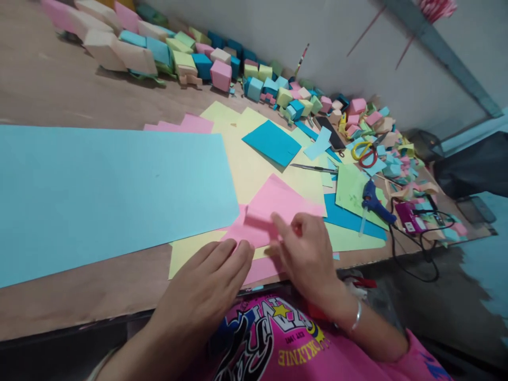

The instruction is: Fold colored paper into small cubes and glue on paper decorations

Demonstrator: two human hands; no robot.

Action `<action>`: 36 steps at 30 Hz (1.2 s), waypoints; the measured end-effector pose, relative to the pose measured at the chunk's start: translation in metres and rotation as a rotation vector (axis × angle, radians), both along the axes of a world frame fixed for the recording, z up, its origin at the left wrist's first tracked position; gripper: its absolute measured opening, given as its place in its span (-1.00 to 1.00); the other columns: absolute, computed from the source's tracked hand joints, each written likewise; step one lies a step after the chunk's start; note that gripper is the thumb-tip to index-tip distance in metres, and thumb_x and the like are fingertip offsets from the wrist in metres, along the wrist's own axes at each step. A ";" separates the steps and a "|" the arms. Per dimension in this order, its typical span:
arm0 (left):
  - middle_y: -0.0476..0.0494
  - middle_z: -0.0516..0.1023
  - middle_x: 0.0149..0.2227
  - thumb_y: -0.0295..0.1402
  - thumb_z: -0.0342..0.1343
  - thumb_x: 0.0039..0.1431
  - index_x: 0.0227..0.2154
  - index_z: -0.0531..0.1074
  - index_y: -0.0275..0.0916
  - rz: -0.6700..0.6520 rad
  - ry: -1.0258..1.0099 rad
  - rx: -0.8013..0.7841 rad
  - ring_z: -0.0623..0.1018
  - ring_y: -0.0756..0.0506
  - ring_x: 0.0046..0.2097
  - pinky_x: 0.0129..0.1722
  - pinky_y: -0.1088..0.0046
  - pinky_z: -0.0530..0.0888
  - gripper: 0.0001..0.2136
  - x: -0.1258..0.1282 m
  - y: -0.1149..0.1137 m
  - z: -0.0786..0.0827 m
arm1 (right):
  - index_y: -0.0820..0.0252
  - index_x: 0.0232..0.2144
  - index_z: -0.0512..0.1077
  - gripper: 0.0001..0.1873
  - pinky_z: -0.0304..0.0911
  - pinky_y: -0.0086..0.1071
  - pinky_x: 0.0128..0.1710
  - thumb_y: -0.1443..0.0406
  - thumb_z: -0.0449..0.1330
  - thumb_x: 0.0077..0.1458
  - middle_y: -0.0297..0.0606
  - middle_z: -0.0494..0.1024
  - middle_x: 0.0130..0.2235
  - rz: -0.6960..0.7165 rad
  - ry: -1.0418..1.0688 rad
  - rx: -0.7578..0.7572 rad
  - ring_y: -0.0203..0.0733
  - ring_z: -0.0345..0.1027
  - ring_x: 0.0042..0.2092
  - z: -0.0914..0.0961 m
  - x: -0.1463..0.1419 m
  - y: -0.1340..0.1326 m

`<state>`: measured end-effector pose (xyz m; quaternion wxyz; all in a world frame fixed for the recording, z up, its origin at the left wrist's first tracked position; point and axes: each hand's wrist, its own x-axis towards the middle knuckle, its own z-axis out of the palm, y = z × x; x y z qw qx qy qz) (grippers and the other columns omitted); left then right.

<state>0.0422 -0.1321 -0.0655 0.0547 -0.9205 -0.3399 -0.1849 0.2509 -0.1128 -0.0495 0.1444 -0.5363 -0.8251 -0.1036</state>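
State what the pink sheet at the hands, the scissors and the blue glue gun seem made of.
Pink sheet: probably matte paper or thin card; thin edges, no shine.
Scissors: handles likely smooth plastic, solid yellow and red; darker blades, probably metal.
Glue gun: apparently moulded plastic, from its rounded, evenly blue body; finish unclear.

Pink paper (273, 197) is seen at centre, a light-blue sheet (115, 190) at left; at bottom, a magenta shirt (337, 360) is patterned with white, black and yellow lettering (294, 359).
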 end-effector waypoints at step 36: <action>-0.24 0.58 -0.06 -0.37 -0.11 0.26 -0.04 0.45 -0.35 -0.112 -0.039 -0.044 0.50 -0.24 -0.08 -0.08 0.18 0.37 -0.67 -0.013 0.009 -0.010 | 0.26 0.01 0.46 -0.65 -0.14 -0.24 -0.35 0.27 0.03 0.28 -0.27 0.33 -0.52 -0.204 -0.006 -0.056 -0.14 0.08 -0.36 -0.015 0.036 -0.039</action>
